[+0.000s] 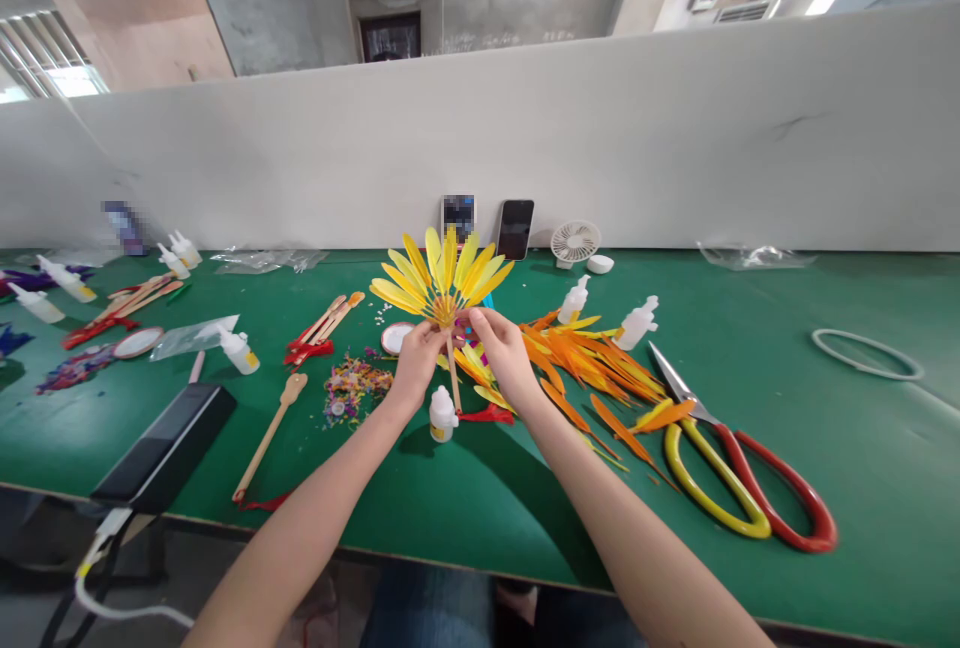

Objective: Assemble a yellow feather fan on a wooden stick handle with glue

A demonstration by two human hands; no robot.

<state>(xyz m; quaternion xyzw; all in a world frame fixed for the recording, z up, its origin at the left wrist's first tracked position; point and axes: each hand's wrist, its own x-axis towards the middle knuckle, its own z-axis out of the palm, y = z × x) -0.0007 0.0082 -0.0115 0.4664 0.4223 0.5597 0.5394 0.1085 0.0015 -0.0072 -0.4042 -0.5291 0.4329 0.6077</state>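
Partition [480,138], white, spanning 12 o'clock, behind green tabletop [862,468]. Large scissors [750,473] at 4 o'clock from yellow feather fan [442,273]; one yellow handle, one red, tips toward 11. Orange-and-yellow feather heap [592,358] closer in, also 4 o'clock, nearest feather overlapping yellow handle. Feather fan mid-view, feathers spread 10 to 2 o'clock on upright wooden stick [454,378]; cannot tell if stick end touching tabletop. Black power bank [165,448] at 8 o'clock, cable plugged in. Left hand [418,363] from 8 o'clock, fingers closed around fan base. Right hand [504,353] from 4 o'clock, fingertips curled at quill bases; cannot tell if pinching. Smartphone [516,230] at 2, leaning on partition. Sequin heap [356,388] between 7 and 8. Red tassel [489,414] and white glue bottle [442,418] at 6, near stick end.
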